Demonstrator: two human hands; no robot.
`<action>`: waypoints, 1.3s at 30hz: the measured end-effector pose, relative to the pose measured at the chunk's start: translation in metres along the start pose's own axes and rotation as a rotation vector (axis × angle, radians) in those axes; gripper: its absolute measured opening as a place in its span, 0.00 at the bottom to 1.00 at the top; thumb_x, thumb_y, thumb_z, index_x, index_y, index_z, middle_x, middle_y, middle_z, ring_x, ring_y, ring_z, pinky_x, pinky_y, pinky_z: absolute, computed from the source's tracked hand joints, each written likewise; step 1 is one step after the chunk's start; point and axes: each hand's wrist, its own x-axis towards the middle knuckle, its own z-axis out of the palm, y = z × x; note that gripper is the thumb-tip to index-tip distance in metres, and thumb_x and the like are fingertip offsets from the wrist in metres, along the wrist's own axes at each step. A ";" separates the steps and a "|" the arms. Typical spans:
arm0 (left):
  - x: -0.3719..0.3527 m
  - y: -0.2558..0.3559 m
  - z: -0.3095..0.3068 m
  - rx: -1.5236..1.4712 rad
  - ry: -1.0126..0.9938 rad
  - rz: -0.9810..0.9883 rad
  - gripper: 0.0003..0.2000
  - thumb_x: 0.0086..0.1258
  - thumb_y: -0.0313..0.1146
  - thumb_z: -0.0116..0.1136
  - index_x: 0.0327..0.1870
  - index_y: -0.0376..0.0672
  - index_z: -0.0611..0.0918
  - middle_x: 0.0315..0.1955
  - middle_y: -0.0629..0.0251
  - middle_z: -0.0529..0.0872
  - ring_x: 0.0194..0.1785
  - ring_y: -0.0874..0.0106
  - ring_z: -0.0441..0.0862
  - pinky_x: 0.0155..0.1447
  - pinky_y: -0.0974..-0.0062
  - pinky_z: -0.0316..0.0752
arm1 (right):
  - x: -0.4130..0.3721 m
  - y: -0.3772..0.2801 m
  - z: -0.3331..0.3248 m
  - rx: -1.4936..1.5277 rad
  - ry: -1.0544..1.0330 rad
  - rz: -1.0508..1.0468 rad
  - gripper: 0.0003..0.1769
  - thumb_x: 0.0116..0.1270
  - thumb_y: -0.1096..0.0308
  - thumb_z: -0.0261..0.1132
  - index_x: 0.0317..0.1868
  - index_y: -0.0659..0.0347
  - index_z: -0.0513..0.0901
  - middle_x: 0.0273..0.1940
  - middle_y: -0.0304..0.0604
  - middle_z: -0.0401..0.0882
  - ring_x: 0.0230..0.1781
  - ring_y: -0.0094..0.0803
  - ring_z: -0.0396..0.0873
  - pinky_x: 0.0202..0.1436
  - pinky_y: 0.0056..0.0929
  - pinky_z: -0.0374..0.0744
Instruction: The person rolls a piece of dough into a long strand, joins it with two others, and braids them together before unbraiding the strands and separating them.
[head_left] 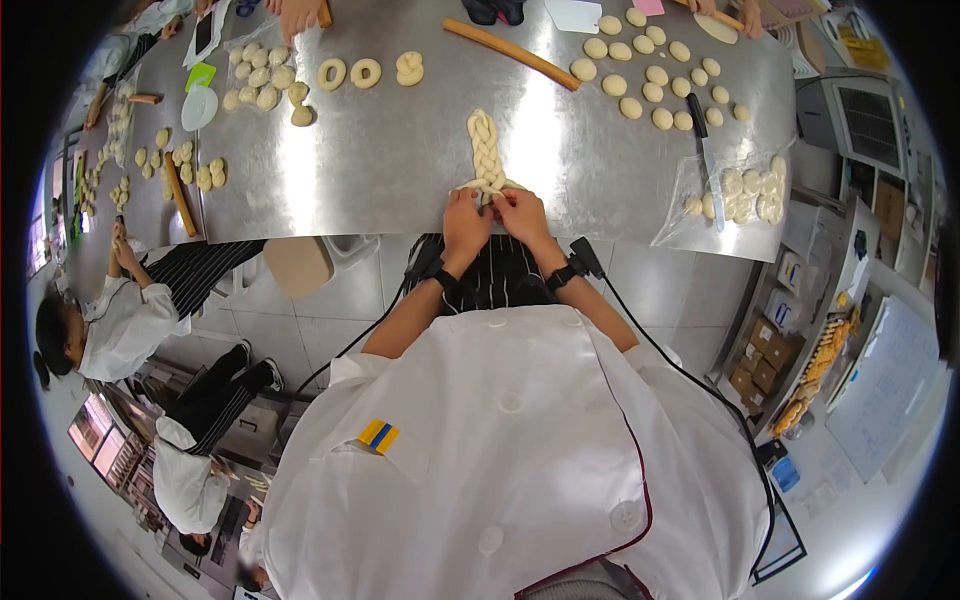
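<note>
A pale dough braid (485, 150) lies on the steel table, its plaited part pointing away from me and loose strand ends spreading at the near end. My left hand (466, 222) has its fingers closed at the left side of those strands. On the other side, my right hand (522, 213) pinches the strands near the middle. Both hands are close together by the table's front edge, and the fingertips partly hide the near end of the braid.
A rolling pin (511, 54) lies beyond the braid. Dough balls (656, 75), a knife (704, 150) and bagged dough (750, 192) are on the right. Shaped dough rings (366, 73) and a white bowl (199, 107) sit left. Co-workers' hands (298, 15) rest across the table.
</note>
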 end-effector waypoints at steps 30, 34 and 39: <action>0.002 0.012 -0.002 0.138 -0.148 0.033 0.13 0.74 0.39 0.66 0.50 0.40 0.83 0.43 0.50 0.90 0.45 0.47 0.90 0.46 0.49 0.85 | -0.020 -0.007 -0.005 -0.571 0.272 -0.421 0.15 0.71 0.63 0.72 0.52 0.64 0.90 0.48 0.56 0.89 0.50 0.57 0.87 0.55 0.49 0.85; 0.004 0.008 0.000 0.130 -0.157 0.057 0.12 0.75 0.39 0.64 0.49 0.41 0.83 0.42 0.51 0.91 0.44 0.47 0.90 0.45 0.50 0.85 | -0.017 -0.006 -0.005 -0.667 0.320 -0.475 0.15 0.71 0.62 0.73 0.51 0.63 0.90 0.47 0.54 0.89 0.48 0.56 0.86 0.53 0.50 0.84; 0.004 0.003 0.003 0.126 -0.094 0.112 0.10 0.75 0.37 0.64 0.47 0.41 0.85 0.40 0.51 0.91 0.42 0.46 0.89 0.45 0.48 0.84 | -0.012 0.003 -0.003 -0.649 0.333 -0.532 0.12 0.69 0.63 0.73 0.47 0.60 0.87 0.45 0.48 0.85 0.49 0.51 0.84 0.54 0.49 0.80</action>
